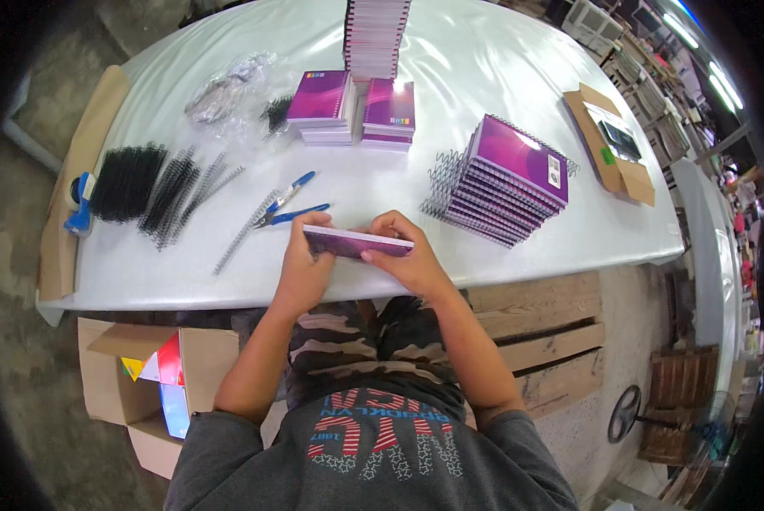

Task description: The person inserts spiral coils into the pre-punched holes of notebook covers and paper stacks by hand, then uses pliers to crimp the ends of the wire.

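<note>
Between both hands I hold a purple-covered notebook (360,242) just above the table's front edge, its white page edge turned upward. My left hand (307,255) is closed round its left end, and my right hand (407,253) grips the right end with the thumb on the cover. Beyond my left hand lie blue-handled pliers (292,204) and a loose black spiral coil (244,232). To the right of my right hand rises a stack of purple notebooks (514,179), with spiral coils sticking out from their sides.
Black spiral coils (128,183) lie in bunches at left, near a blue tape dispenser (80,204). Clear plastic (228,94), shorter notebook piles (324,106) and a tall stack (377,38) stand farther back. An opened cardboard piece (612,145) is at right; a cardboard box (135,392) sits below left.
</note>
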The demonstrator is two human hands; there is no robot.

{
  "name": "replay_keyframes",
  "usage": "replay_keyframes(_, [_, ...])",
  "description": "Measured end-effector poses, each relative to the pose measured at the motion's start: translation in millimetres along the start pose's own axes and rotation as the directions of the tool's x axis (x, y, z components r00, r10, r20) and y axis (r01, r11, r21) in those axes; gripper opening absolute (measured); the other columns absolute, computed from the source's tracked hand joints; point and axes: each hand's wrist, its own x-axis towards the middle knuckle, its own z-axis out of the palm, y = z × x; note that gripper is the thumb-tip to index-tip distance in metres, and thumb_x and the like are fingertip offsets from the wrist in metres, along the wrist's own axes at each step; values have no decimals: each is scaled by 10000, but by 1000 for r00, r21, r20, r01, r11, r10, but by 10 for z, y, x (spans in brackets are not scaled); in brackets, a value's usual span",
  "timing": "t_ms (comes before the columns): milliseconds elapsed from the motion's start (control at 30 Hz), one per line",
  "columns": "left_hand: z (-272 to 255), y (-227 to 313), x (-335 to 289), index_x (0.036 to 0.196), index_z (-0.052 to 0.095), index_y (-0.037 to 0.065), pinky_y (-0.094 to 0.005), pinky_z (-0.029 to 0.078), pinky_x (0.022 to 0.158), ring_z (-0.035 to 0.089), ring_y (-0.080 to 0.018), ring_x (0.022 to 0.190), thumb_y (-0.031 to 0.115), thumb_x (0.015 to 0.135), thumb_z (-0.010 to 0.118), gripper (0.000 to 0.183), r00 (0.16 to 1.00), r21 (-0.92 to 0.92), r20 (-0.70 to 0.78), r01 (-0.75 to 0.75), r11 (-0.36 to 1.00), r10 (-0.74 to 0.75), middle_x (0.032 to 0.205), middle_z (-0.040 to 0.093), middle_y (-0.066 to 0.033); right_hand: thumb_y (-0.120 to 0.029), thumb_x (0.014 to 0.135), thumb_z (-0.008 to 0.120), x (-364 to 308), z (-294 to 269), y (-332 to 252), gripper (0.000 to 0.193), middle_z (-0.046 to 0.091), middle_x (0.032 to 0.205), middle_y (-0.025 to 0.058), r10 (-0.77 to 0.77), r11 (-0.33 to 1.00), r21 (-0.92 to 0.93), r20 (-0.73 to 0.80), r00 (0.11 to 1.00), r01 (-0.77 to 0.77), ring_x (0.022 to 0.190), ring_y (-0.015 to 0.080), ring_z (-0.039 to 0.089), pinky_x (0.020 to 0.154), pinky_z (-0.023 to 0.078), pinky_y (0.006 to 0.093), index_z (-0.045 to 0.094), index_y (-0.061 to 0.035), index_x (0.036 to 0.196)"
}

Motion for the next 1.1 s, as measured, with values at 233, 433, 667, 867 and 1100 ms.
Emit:
replay_keyframes(233, [-787,-178,368,1031,560,69,-421,386,839,499,-320,989,177,839,547,222,970,919,-191,124,373,147,1011,547,-131,-22,820,612,-23,55,40,372,617,1143,82,107,986,-133,27,994,-103,1012,133,552,891,419,261,588,-87,1185])
replay_keyframes(433, [-1059,-210,523,1031,526,20,-365,433,718,571,-262,774,269,900,503,282,969,710,-249,176,681,9,842,600,-125,-35,833,600,-36,83,36,350,622,1133,98,-76,989,-131,-49,996,69,1031,143,553,900,413,264,593,-88,1179])
replay_keyframes(667, [-756,250,224,813,581,-6,-267,411,657,495,-123,665,310,937,465,359,976,388,200,0,922,-84,706,549,-64,-42,857,580,-38,32,47,314,642,1036,69,18,998,-65,-50,999,-22,902,94,556,837,432,232,591,-54,1171])
replay_keyframes(867, [-805,237,250,786,576,-10,-252,399,662,472,-98,682,312,924,497,359,950,224,283,66,972,-130,672,536,-22,-51,865,576,-41,39,72,304,648,995,57,-42,997,-63,-77,996,37,871,81,548,820,432,221,589,-41,1169])
replay_keyframes(1100, [-811,249,317,733,577,-5,-227,357,579,428,-72,620,300,922,493,369,955,219,239,121,968,-174,631,500,0,-53,865,577,-48,16,95,301,650,1005,63,0,999,-41,-66,998,-2,884,89,547,824,432,227,592,-44,1165])
